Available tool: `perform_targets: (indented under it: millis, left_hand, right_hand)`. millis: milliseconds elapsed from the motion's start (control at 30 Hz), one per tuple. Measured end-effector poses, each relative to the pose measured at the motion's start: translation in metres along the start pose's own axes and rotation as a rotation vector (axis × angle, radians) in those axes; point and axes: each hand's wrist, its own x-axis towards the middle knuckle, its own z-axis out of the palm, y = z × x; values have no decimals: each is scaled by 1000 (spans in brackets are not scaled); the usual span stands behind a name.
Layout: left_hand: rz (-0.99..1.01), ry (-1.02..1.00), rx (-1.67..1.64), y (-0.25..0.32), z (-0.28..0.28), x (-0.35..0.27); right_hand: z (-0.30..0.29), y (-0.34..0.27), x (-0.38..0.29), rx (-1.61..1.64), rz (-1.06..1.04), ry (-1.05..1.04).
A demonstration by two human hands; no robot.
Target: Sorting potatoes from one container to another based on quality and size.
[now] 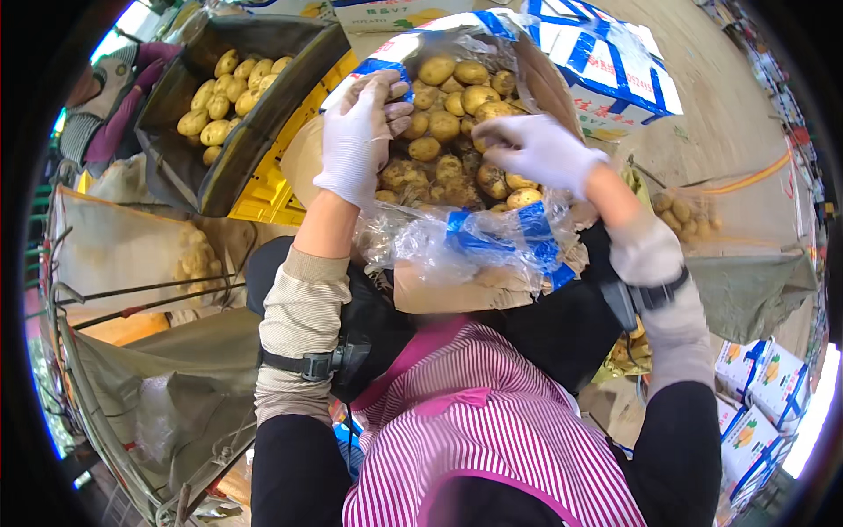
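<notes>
An opened cardboard box (461, 283) lined with clear plastic, with blue tape on its flaps, lies before me, full of potatoes (444, 125), some caked with soil. My left hand (362, 128), in a white glove with soiled fingertips, is at the box's left edge beside the blue tape; its fingers are partly curled, and whether they grip anything is unclear. Over the right part of the potatoes is my right hand (537, 145), also gloved in white and slightly blurred, its fingers bent near a potato. Its fingertips do not show clearly enough to tell whether it holds one.
A dark-lined trough (244, 155) of cleaner potatoes stands on a yellow crate (280, 165) at upper left, beside a person (108, 109). Closed boxes (606, 72) with blue tape stand at upper right. Mesh sheets (125, 244) and metal rods (158, 300) lie left; more boxes (757, 402) are lower right.
</notes>
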Motion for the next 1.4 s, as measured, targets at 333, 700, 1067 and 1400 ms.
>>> perform_targets:
  millis: [333,700,1067,1400]
  left_hand:
    - [-15,57,-32,7,-20,6]
    - [-20,14,-92,8,-26,17]
    - [-56,21,-108,6,-24,14]
    - [-248,-304,122,-18,-20,2]
  right_hand:
    - [85,35,76,-596,182,-775]
    - [101,25,79,-797,233,-780]
    - [97,22,71,-692,294,-758]
    - [25,-12,28,439,5,341]
